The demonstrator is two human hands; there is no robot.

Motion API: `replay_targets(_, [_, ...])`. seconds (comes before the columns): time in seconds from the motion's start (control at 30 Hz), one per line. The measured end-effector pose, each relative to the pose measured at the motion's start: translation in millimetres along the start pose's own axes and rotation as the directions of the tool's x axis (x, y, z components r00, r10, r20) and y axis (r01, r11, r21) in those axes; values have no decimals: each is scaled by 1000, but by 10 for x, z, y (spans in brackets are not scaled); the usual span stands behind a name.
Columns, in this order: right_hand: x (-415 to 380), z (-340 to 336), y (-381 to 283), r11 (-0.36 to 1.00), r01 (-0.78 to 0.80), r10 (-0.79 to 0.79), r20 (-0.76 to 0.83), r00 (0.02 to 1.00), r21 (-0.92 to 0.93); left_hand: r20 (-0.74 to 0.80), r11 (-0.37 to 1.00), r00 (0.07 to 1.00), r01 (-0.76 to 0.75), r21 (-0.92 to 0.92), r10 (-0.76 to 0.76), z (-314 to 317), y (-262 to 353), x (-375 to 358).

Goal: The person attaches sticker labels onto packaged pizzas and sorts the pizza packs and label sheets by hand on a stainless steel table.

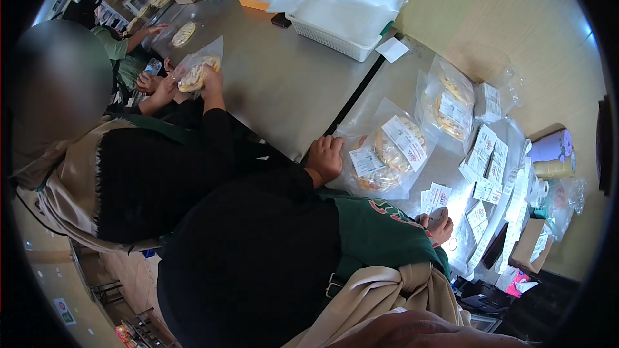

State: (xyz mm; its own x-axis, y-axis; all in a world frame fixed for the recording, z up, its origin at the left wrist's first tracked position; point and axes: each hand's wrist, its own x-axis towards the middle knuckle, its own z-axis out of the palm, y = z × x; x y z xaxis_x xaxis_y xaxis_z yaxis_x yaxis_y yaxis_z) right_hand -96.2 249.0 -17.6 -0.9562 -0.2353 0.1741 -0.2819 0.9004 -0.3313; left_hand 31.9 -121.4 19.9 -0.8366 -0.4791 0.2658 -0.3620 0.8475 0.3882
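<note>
My left hand (324,158) is closed, with its fingers curled at the table edge, against the left border of a clear plastic bag. Whether it grips anything is hidden. The bag (387,154) lies flat with topped flatbreads inside and printed labels (404,140) on it. Close to my body, my right hand (440,225) is closed on a few printed labels (437,198). Behind the first bag lies a second bag of topped flatbreads (450,100), also labelled.
Stacks of labels (482,151) lie at the right beside a metal tray (516,130). A white basket of plastic bags (342,38) stands at the back. At my left a co-worker's hands (211,84) hold a bagged flatbread (196,76); another person works farther away.
</note>
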Motion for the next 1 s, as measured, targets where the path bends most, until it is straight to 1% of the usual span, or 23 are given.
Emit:
replay_targets(0.53, [6,-4,-12,1000,-1,1,5,1000,-19,-34,1000,999,-24,7,24,-16,2,-6])
replay_targets(0.67, [7,10,30,1000,21,-21,14,1000,-4,-42,1000,999,-22,3,22,-37,16,-11])
replay_targets(0.77, [10,49,80,1000,22,-22,25,999,-4,-133,996,988,-81,26,84,12,-12,-7])
replay_targets(0.87, [15,56,92,1000,23,-23,32,999,-1,-151,995,984,-91,45,97,27,-11,-12])
replay_targets(0.97, [12,7,36,1000,-6,6,56,998,-6,-34,1000,999,-27,14,27,4,7,-34])
replay_targets(1.0, [15,-18,11,1000,-13,13,62,998,-2,-34,1000,999,-25,16,25,5,6,-32])
